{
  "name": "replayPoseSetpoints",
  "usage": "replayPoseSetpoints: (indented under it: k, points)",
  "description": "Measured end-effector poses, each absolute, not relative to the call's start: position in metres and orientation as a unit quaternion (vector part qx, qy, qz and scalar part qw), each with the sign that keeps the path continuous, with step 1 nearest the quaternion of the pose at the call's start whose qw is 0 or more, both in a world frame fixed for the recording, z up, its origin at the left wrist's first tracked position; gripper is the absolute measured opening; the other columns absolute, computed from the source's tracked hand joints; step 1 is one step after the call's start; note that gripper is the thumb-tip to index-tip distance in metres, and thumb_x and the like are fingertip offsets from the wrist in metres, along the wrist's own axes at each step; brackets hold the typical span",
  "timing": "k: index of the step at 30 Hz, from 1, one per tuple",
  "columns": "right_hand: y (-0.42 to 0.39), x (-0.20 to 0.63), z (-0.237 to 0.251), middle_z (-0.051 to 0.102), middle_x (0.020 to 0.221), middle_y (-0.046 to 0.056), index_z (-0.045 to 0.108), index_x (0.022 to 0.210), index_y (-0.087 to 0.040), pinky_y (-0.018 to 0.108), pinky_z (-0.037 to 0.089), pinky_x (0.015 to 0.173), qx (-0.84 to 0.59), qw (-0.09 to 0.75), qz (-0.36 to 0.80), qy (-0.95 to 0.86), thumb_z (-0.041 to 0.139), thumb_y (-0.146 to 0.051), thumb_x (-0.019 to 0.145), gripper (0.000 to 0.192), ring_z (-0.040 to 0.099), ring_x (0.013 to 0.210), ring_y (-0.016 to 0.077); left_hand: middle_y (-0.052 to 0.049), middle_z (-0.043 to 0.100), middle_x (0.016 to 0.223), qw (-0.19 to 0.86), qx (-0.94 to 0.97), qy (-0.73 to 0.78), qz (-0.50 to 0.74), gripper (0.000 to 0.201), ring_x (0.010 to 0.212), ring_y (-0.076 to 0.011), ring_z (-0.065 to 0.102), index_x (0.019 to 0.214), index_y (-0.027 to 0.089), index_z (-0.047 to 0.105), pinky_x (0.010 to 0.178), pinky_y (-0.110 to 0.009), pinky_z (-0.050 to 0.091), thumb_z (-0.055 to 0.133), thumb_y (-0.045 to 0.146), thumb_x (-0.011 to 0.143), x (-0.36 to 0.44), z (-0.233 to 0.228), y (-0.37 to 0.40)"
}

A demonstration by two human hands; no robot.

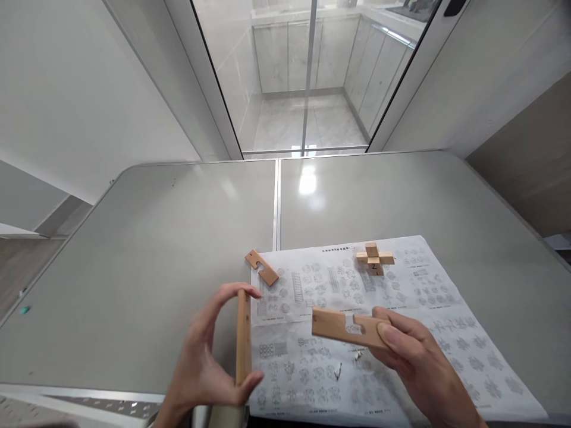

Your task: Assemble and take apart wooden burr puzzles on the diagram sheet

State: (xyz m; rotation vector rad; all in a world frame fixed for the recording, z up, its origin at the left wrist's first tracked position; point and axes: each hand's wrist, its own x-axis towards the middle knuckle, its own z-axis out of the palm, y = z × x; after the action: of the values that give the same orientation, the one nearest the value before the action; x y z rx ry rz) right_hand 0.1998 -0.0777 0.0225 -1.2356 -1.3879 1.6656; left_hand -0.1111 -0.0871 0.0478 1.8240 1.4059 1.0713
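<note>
2 notched wooden puzzle bars are held above the grey table [134, 249], near its front edge. Left hand [209, 362] is pinched on a wooden bar [243, 339] seen edge-on: index fingertip on the far end, thumb on the near end, so the bar spans the grip lengthwise and stands clear of the palm. Right hand [414, 362] is pinched on 1 end of a notched flat bar [345, 327], thumb on top, fingers beneath; the notch and the free end stick out to the left of the grip, over the printed instruction sheet [446, 321]. Judged light, stiff and smooth-faced; slip is likelier than breakage, though the thin web at the notch looks like the weak spot, so a hold on the solid ends is better. A 3rd notched piece [262, 267] lies at the sheet's top-left corner, well apart from both hands. A small assembled wooden cross [375, 258] sits further back on the sheet.
</note>
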Motion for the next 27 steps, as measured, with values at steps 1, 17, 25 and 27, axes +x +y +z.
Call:
replayPoseSetpoints:
  k: [1,17,25,27]
  points:
    - [-0.076,0.198,0.023,0.039,0.059,-0.002,0.040,0.068,-0.025,0.028,0.038,0.049,-0.479,0.318,0.619,-0.536,0.043,-0.065,0.107,0.056,0.037,0.052,0.0155,-0.011,0.072,0.127,0.270,0.679,0.561,0.389,0.080,0.121,-0.0385,0.070,0.140,0.029,0.057,0.108,-0.056,0.055,0.090,0.051,0.071,-0.116,0.044,-0.087]
    - [0.009,0.136,0.021,0.052,0.059,-0.003,0.039,0.071,-0.025,0.029,0.032,0.052,-0.527,0.245,0.425,-0.693,0.043,-0.047,0.109,0.045,0.046,0.052,0.0146,-0.014,0.061,0.140,0.079,0.625,0.727,0.273,0.077,0.132,-0.0386,0.057,0.138,0.023,0.059,0.116,-0.058,0.045,0.081,0.065,0.079,-0.119,-0.011,-0.055]
    - [0.021,0.120,0.016,0.053,0.060,-0.003,0.038,0.071,-0.025,0.029,0.031,0.056,-0.534,0.166,0.388,-0.733,0.045,-0.040,0.109,0.041,0.047,0.055,0.0154,-0.015,0.061,0.141,0.072,0.635,0.719,0.273,0.079,0.131,-0.0396,0.057,0.138,0.022,0.059,0.116,-0.058,0.043,0.079,0.070,0.079,-0.114,-0.012,-0.050]
    - [0.023,0.119,0.016,0.055,0.062,-0.003,0.040,0.073,-0.024,0.029,0.030,0.056,-0.532,0.135,0.369,-0.750,0.044,-0.040,0.111,0.041,0.048,0.056,0.0153,-0.016,0.062,0.141,0.069,0.640,0.716,0.270,0.079,0.131,-0.0398,0.056,0.139,0.022,0.059,0.116,-0.058,0.043,0.079,0.070,0.080,-0.114,-0.013,-0.049]
